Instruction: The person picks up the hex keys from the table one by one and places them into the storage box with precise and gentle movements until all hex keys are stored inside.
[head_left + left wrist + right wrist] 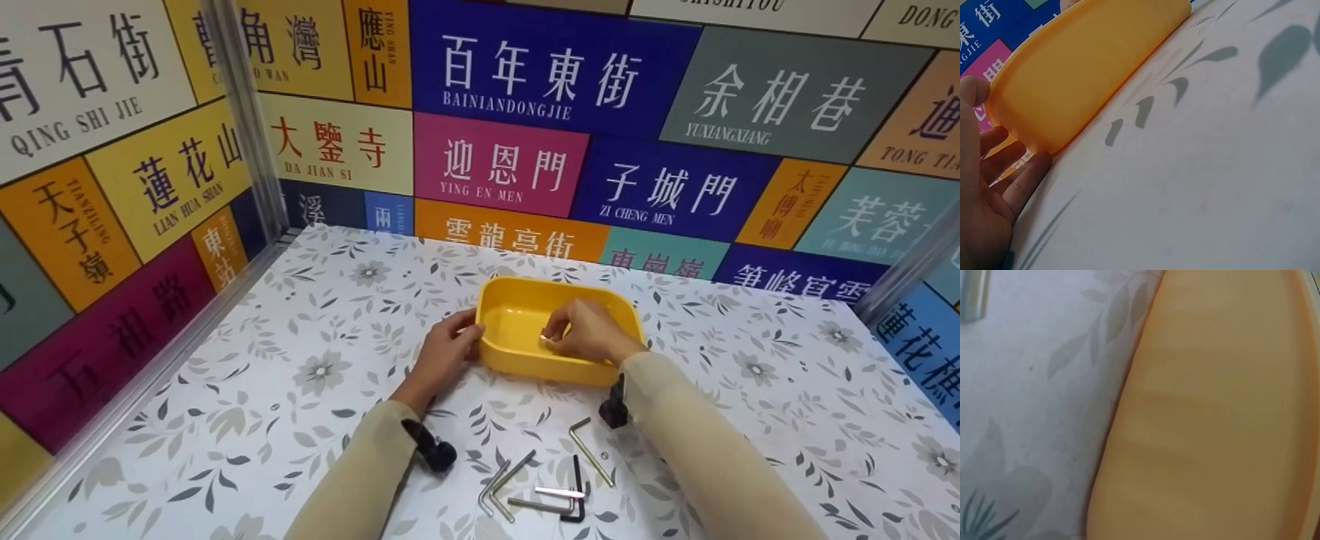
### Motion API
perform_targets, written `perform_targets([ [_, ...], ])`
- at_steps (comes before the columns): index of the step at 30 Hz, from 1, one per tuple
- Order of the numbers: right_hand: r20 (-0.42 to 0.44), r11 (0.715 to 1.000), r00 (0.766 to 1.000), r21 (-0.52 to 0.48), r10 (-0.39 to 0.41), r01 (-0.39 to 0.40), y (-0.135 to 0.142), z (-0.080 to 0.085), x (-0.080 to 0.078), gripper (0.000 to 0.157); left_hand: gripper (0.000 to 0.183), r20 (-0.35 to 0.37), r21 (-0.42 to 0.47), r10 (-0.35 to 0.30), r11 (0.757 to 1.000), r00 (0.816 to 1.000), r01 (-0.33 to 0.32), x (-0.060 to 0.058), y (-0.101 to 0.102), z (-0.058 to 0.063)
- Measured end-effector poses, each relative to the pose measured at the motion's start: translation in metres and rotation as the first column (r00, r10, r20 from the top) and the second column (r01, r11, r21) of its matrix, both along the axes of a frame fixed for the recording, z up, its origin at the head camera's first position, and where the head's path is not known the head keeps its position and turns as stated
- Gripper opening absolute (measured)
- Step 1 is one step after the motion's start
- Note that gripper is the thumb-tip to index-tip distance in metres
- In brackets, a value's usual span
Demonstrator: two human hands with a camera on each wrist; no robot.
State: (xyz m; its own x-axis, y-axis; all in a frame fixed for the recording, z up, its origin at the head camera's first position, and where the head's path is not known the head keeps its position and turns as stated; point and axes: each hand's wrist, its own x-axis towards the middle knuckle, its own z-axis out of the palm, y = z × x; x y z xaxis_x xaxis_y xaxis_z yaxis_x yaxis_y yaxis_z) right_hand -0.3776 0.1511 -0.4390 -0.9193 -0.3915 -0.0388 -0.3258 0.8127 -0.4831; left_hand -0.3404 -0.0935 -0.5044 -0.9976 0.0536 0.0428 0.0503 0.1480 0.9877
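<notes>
A yellow plastic box [510, 365] with an open top sits on the table. My left hand [448, 346] holds its left end. In the left wrist view the fingertips [1039, 163] meet its outer wall, with another finger at the rim. Reaching over the near rim, my right hand [589, 330] is inside the box and pinches a small silvery piece [546, 340]; most of that piece is hidden by the fingers. The right wrist view shows only the box's outer wall [1202, 405] and the tabletop, with the hand out of sight.
Nearer to me, several L-shaped hex keys lie loose between the forearms: a brass-coloured one [595, 454], a black one [577, 480] and silvery ones [491, 491], some overlapping. The table wears a floral cloth [300, 420]. Walls of coloured street-name signs [525, 67] stand behind and to the sides.
</notes>
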Motion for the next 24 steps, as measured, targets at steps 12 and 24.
perform_targets([
  [12,0.037,0.998,0.998,0.012,0.054,-0.054,0.0060,-0.0068,-0.0054,0.012,0.049,0.034,-0.003,0.009,1.000,0.999,-0.008,0.0008,0.0003,0.0016],
  [24,0.049,0.995,0.997,0.066,0.067,-0.070,0.0068,-0.0058,-0.0053,0.019,0.049,-0.010,0.027,-0.010,1.000,1.000,0.010,0.0010,0.0002,0.0004],
])
